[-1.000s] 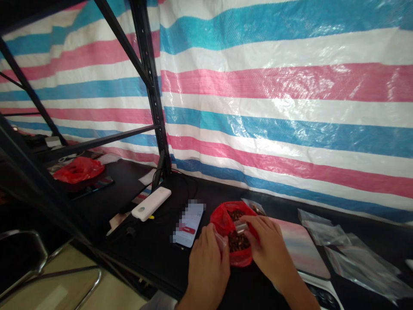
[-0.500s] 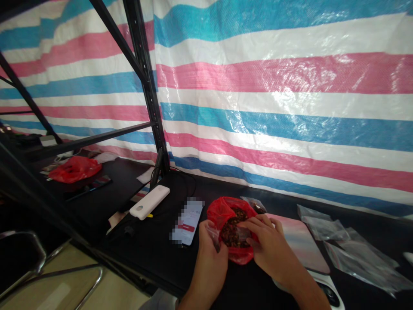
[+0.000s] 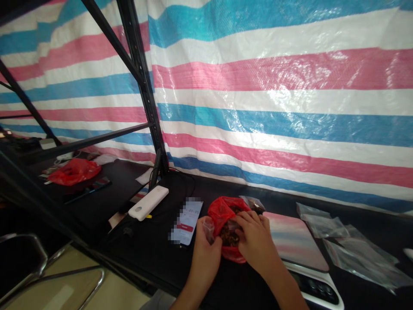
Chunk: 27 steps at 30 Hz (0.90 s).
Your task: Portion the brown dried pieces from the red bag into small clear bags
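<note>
A red plastic bag (image 3: pixel 222 210) lies with its mouth spread, full of small brown dried pieces (image 3: pixel 228 237). At its left rim my left hand (image 3: pixel 206 247) is closed on a small clear plastic bag (image 3: pixel 208 228), thumb toward the red bag. My right hand (image 3: pixel 256 241) reaches in from the right with its fingers curled down among the brown pieces. Something clear shows by those fingertips, but what they grip is hidden. Just behind the right hand lies a clear packet (image 3: pixel 254 204) with dark contents.
A kitchen scale (image 3: pixel 298 245) stands right of my right hand, with several clear zip bags (image 3: pixel 342 237) beyond it. To the left are a lit phone (image 3: pixel 189 224) and a white power bank (image 3: pixel 148 203). A black metal post (image 3: pixel 146 94) rises behind; another red bag (image 3: pixel 75 171) lies far left.
My right hand has shifted left and deeper over the brown pieces, covering more of the bag's opening. More of the scale shows. My left hand keeps hold of the clear bag.
</note>
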Motion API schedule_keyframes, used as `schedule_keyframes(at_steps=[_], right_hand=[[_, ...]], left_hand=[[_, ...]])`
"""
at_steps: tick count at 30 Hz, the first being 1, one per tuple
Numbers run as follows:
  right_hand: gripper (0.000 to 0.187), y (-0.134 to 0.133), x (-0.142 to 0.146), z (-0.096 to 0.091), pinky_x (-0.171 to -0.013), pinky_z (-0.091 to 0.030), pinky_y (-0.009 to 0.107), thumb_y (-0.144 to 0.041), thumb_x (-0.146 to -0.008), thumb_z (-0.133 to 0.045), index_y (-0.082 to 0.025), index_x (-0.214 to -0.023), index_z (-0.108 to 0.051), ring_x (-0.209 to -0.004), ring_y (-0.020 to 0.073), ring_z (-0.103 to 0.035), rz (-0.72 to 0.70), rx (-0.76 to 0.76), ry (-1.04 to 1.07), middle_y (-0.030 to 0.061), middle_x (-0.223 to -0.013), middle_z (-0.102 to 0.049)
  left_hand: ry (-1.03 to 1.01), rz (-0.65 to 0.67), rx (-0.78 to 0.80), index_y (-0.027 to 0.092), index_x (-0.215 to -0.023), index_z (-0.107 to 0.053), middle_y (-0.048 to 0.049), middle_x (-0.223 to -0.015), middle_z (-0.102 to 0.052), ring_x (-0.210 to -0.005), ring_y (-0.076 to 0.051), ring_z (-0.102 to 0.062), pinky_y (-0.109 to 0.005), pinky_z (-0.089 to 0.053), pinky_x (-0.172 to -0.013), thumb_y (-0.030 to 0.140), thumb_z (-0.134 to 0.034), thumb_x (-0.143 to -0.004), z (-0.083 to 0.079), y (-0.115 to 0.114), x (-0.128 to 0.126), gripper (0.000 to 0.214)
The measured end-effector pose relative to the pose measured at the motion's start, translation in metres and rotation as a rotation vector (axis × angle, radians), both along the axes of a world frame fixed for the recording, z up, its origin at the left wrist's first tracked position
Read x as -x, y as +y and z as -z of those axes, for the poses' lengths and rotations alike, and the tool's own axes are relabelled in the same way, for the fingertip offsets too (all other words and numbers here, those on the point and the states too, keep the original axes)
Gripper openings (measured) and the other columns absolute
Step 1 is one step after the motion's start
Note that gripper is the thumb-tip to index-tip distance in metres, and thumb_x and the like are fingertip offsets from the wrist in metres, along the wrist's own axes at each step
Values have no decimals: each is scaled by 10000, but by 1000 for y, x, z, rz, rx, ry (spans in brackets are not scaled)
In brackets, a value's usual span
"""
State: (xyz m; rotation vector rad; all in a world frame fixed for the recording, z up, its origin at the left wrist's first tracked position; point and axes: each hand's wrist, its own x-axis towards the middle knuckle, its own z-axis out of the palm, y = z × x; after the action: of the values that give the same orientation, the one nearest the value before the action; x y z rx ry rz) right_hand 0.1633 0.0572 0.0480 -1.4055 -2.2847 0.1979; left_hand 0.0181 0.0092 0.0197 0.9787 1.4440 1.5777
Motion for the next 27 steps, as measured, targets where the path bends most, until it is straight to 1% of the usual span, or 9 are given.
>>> schedule_keyframes(at_steps=[3,9,11,13,15,17,19,22,27], right_hand=[[390,1,2,-1,-957,-336,453,-33,-798,-525,-228,-1061,-736,-1153,282,-579,17,-3,2,82,-1181,-740],[464,-2,2,-5,-931,-313,444,12,-760,-531,-255,-1076,-742,-1145,276,-566,-17,-21,-18,67,-1190,-739],[504,-3,0,-6,-935,-305,449,25,-741,-527,-275,-1083,-743,-1141,275,-563,-32,-15,-17,53,-1167,-746],[530,-5,-1,-8,-948,-297,461,28,-717,-529,-293,-1079,-745,-1146,280,-559,-38,-9,-21,38,-1148,-751],[541,-6,-3,-9,-959,-293,468,26,-695,-536,-302,-1070,-748,-1159,288,-555,-43,-1,-32,30,-1133,-752],[535,-7,-3,-10,-961,-296,459,27,-690,-530,-307,-1044,-752,-1153,277,-563,-64,27,-27,21,-1110,-754],[535,-7,-4,-10,-961,-297,445,29,-688,-518,-317,-1020,-755,-1140,257,-572,-98,69,1,6,-1083,-759],[549,-6,-4,-10,-960,-294,439,24,-678,-511,-328,-1017,-760,-1135,248,-574,-128,117,49,-7,-1064,-768],[527,-6,-2,-6,-969,-302,457,4,-714,-523,-291,-1076,-768,-1141,269,-578,-81,110,74,23,-1096,-777]], left_hand=[[-13,0,8,211,-1065,-526,-46,-1002,-662,-939,-207,-661,-364,-523,-913,120,-538,-674,-2,3,5,402],[-37,-12,18,203,-1071,-524,-43,-970,-665,-916,-205,-662,-345,-520,-884,156,-555,-712,-5,7,10,363],[-28,-46,3,203,-1094,-509,-53,-1004,-662,-948,-211,-662,-360,-519,-914,162,-543,-736,-3,6,10,362],[32,-76,-8,200,-1140,-497,-79,-1102,-650,-1046,-222,-648,-391,-492,-999,146,-529,-750,-1,3,9,394],[104,-47,-13,197,-1192,-489,-103,-1211,-622,-1165,-231,-611,-421,-435,-1094,123,-522,-763,3,-2,6,436],[121,30,-18,199,-1230,-479,-112,-1273,-602,-1232,-230,-585,-431,-403,-1136,112,-510,-781,6,-7,4,459],[85,80,-21,204,-1242,-469,-112,-1275,-606,-1227,-222,-597,-424,-423,-1123,120,-496,-800,8,-9,1,451],[7,53,-2,208,-1211,-476,-103,-1213,-640,-1145,-217,-644,-409,-474,-1061,151,-502,-809,6,-7,-1,406],[-144,32,13,207,-1171,-499,-90,-1123,-694,-1054,-223,-689,-393,-517,-982,223,-580,-800,0,-1,0,381]])
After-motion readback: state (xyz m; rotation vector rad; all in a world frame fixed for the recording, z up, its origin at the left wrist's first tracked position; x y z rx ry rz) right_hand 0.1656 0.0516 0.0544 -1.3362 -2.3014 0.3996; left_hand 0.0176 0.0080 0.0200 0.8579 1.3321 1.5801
